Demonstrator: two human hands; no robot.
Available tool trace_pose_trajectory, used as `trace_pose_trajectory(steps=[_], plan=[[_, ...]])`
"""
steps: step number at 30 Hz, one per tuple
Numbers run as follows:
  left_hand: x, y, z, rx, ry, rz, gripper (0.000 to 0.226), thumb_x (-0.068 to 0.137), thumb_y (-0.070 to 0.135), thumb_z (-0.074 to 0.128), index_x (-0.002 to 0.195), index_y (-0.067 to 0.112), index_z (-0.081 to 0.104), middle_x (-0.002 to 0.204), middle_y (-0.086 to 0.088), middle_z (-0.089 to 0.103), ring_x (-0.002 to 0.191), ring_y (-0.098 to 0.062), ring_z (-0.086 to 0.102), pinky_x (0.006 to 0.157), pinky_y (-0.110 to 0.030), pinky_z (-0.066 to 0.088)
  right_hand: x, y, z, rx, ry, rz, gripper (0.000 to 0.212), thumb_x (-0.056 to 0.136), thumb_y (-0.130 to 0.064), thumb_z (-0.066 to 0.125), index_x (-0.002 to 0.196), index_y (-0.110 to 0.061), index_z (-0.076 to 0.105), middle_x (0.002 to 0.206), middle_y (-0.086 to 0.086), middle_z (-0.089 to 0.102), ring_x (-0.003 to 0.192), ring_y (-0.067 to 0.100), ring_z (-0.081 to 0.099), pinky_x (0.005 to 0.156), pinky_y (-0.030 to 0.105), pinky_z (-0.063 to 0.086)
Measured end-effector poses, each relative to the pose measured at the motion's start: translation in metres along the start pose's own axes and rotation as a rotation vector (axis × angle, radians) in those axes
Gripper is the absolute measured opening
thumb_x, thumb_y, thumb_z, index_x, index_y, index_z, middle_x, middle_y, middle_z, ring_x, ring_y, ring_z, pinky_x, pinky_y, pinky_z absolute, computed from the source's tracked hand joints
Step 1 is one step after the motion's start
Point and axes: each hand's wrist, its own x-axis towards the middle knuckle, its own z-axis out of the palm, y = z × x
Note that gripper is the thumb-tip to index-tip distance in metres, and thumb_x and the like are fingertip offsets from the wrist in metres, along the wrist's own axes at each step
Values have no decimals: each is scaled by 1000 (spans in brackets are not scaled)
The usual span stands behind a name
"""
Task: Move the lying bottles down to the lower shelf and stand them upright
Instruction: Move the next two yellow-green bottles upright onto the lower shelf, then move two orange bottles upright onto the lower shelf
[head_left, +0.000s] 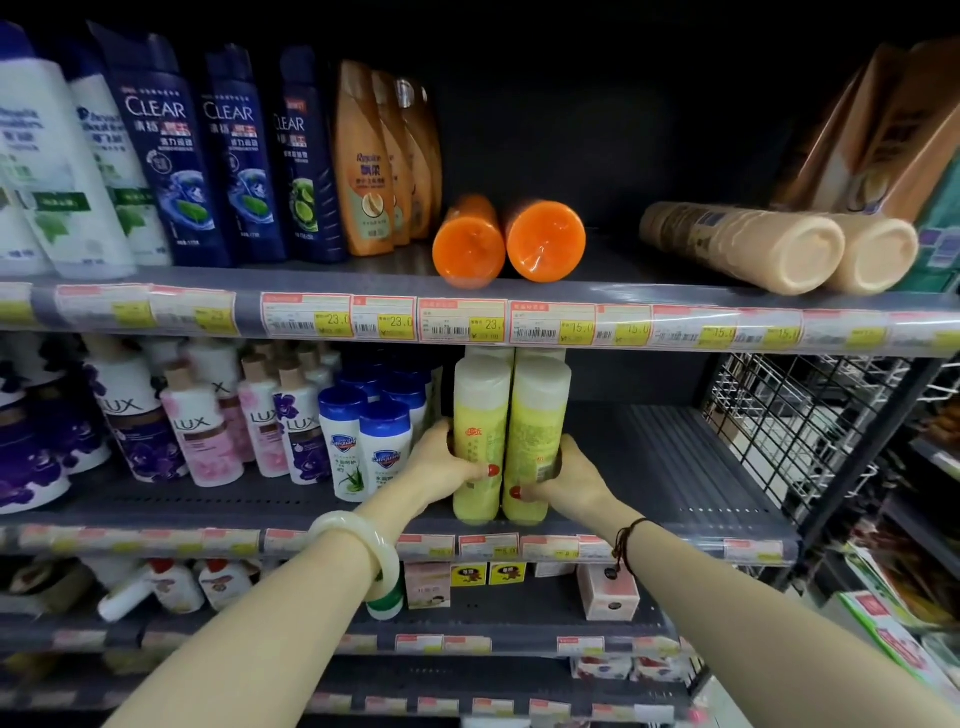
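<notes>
Two yellow bottles with white caps stand upright side by side near the front of the lower shelf (675, 467). My left hand (447, 462) grips the left yellow bottle (480, 415) and my right hand (563, 480) grips the right yellow bottle (537, 421). On the upper shelf (363, 265) two orange bottles lie with their bases toward me: the left orange bottle (467, 244) and the right orange bottle (545, 239). Farther right two beige bottles lie the same way: the nearer beige bottle (753, 244) and the outer beige bottle (872, 254).
Upright Clear bottles (161, 150) and brown shampoo bottles (363, 161) fill the upper shelf's left. Lux bottles (197, 431) and blue-capped bottles (358, 441) stand left of the yellow pair. A wire rack (789, 415) closes the lower shelf's right end, with bare shelf between.
</notes>
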Motion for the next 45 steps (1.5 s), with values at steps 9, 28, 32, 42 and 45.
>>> trace_pose_trajectory(steps=[9,28,32,42,45], plan=[[-12,13,-16,205,-74,-21,68,71,10,79,129,7,46,135,-13,56,124,-30,54,102,-43,46,-18,-23,-18,-155,-68,31,49,75,-19,75,115,-5,51,105,2,56,97,18,53,78,28,41],[-88,124,-88,700,-374,83,52,78,28,74,122,8,54,93,-1,58,68,-11,52,61,-28,47,-113,-149,-101,-548,-238,-103,39,74,-19,74,107,-3,61,82,9,68,71,17,62,63,25,47],[-95,149,-101,744,-333,163,50,77,32,74,118,10,57,107,-6,62,89,-20,59,78,-34,53,-122,-179,-119,-569,-206,-149,36,76,-19,74,107,-6,62,85,3,64,72,14,60,62,22,47],[-107,206,-132,719,-158,348,45,75,26,76,115,12,60,108,-3,62,86,-15,59,73,-28,53,-129,-228,-137,-679,-66,-304,39,74,-27,74,109,-14,63,96,-4,58,86,14,57,70,23,44],[-104,216,-140,723,-87,355,45,74,26,77,113,12,60,105,-6,65,87,-18,63,77,-32,55,-124,-237,-142,-672,-26,-336,32,74,-23,74,103,-14,64,95,-2,62,86,15,60,70,24,47]])
